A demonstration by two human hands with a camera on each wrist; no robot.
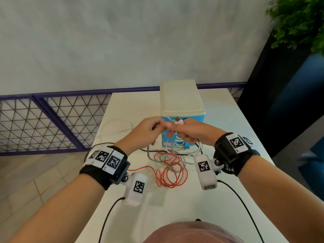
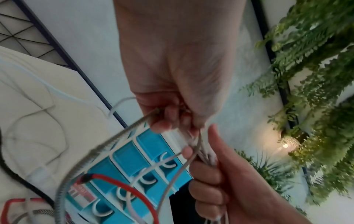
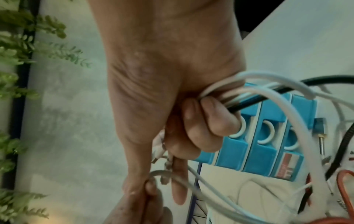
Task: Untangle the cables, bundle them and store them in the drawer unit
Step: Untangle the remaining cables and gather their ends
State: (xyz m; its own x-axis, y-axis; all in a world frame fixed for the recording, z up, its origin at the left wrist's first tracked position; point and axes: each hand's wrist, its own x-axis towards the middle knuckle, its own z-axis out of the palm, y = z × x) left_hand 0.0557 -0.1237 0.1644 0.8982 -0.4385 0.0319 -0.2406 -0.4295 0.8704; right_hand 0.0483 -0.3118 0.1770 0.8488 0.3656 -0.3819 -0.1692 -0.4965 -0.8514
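White table (image 1: pixel 219 109) beside purple mesh railing (image 1: pixel 52 120).

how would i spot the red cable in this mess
Start at the blue drawer unit on the white table. In front of it lies the red cable, loosely looped beneath both hands. It is the only red one among white, grey and black cables.

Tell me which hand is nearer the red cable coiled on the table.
About level. The left hand is up and left of the red cable, the right hand up and right; both are raised, holding white cables.
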